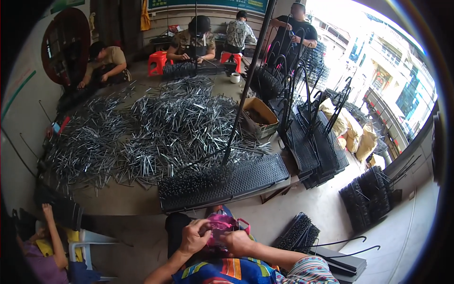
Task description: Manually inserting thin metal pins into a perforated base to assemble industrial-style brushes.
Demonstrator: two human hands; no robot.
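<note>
In front of my lap is a magenta plastic container (220,224) with a loop handle on its right side; what lies inside cannot be made out. My left hand (195,236) is curled closed at its left rim. My right hand (237,243) is at its right side, below the handle, with fingers partly hidden and smeared. Just beyond, along the table's near edge, lies a long black perforated panel (250,176). Dark bristle-like strips stand up from its left half, and a thin dark pole rises behind it.
A large heap of thin metallic-looking strips (175,123) covers much of the table (127,196). A cardboard box (259,117) and stacked black panels with hooked rods (312,137) stand right. Several people work around the table; one sits lower left by a white chair (92,239). Black bundles (366,196) rest right.
</note>
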